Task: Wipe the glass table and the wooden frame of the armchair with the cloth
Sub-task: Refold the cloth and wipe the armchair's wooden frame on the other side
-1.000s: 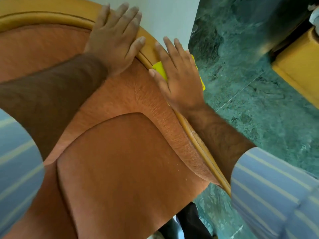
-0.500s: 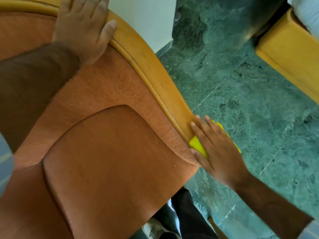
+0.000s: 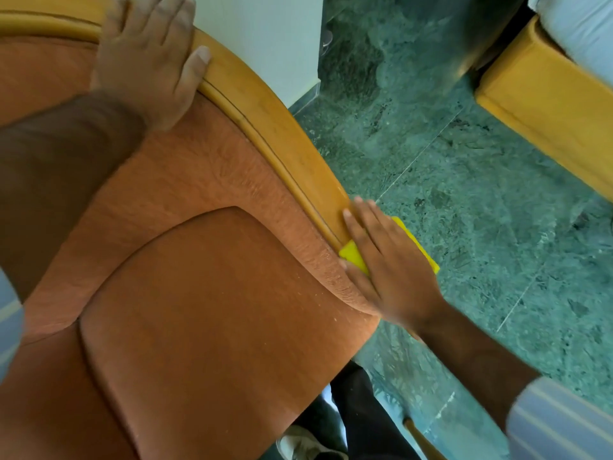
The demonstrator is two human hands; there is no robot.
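Observation:
The armchair's curved wooden frame (image 3: 275, 127) runs from the upper left down to the middle, edging orange upholstery (image 3: 205, 327). My right hand (image 3: 388, 267) lies flat on a yellow cloth (image 3: 353, 255), pressing it against the lower end of the frame's right side. Most of the cloth is hidden under the palm; its corners stick out at both sides. My left hand (image 3: 149, 58) rests flat, fingers apart, on the top of the backrest and frame, holding nothing. No glass table is in view.
Green marble floor (image 3: 464, 210) spreads to the right of the chair. A yellow-upholstered piece of furniture (image 3: 547, 107) stands at the upper right. A white wall (image 3: 265, 38) rises behind the chair. My dark trouser leg and shoe (image 3: 331, 426) show below the seat.
My right hand slid the cloth from the top curve of the frame down along its right side to the lower end. The left hand stayed on the backrest top.

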